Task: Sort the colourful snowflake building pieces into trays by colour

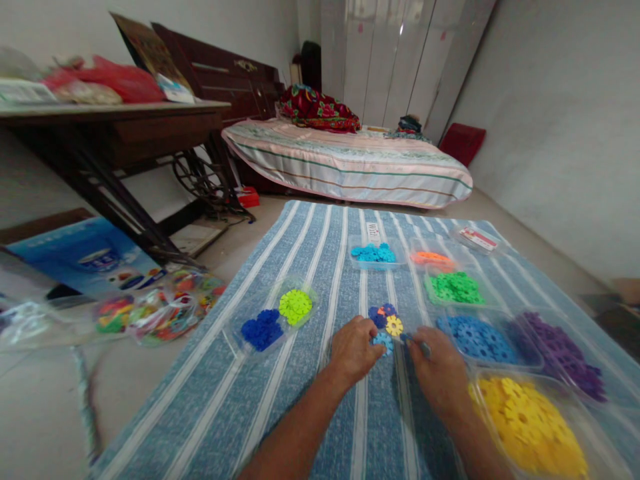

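While both my forearms come up from the bottom edge of the frame, my left hand (354,352) sits low centre on the blue striped cloth (280,400), fingers curled and pinching a light blue snowflake disc (383,341) at its tips. My right hand (436,373) is just beside it to the right, fingers pressed together around a small dark blue piece (406,337); how much of it I hold is hard to tell. Right in front of my fingertips lies a small joined cluster (386,318): a yellow disc, dark blue ones and a bit of orange, touching each other.

In the lower right corner, a clear tray of yellow discs (533,427) sits close to my right wrist. Above it, a tray of blue discs (475,337) and, at the right edge, one of purple discs (563,353). Left of centre, another clear tray holds dark blue and lime discs (277,319) side by side.

Further up the cloth: green discs (456,287), orange discs (431,258), cyan discs (373,253).

At left, off the cloth, a plastic bag of mixed coloured pieces (160,310) lies on the floor. Upper left, a dark wooden desk (115,123) with clutter on top. Far back at the top centre, a bed (350,163) with a striped cover.
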Available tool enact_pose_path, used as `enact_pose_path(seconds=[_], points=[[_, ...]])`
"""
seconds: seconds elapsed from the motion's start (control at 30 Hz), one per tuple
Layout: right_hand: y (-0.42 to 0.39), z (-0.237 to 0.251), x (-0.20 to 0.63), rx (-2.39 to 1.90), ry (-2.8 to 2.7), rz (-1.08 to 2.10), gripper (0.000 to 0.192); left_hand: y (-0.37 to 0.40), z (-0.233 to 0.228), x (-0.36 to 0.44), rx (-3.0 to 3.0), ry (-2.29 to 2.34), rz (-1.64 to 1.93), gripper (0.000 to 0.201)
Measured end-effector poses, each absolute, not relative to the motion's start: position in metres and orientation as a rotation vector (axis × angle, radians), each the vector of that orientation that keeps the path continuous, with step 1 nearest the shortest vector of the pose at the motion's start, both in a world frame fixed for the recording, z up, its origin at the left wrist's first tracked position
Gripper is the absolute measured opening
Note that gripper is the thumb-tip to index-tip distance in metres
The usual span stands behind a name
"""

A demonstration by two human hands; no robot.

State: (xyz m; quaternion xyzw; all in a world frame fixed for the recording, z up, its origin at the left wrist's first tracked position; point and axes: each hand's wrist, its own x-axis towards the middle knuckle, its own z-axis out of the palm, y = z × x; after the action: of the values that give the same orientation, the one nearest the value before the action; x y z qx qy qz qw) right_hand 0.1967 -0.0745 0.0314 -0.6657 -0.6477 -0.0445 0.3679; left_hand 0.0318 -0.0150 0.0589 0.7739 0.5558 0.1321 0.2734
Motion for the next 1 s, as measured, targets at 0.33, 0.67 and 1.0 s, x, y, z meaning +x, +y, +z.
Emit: enact_pose_path(seconds=[0.33, 0.67, 1.0], points=[[-0.088, 0.075, 0.235, -1.745, -1.499, -0.621, 0.023, -0.004, 0.069, 0.038, 2.129, 1.717, 0.264, 0.026], [-0.096, 0.018, 0.184, -1.639, -1.726, -0.157, 0.020, 0.004, 0.071, 0.048, 2.141, 1.750, 0.140, 0.021], [-0.092, 0.015, 0.187, -1.636, -1.833, -0.101, 0.020, 0.011, 0.074, 0.053, 2.163, 1.615, 0.186, 0.030]])
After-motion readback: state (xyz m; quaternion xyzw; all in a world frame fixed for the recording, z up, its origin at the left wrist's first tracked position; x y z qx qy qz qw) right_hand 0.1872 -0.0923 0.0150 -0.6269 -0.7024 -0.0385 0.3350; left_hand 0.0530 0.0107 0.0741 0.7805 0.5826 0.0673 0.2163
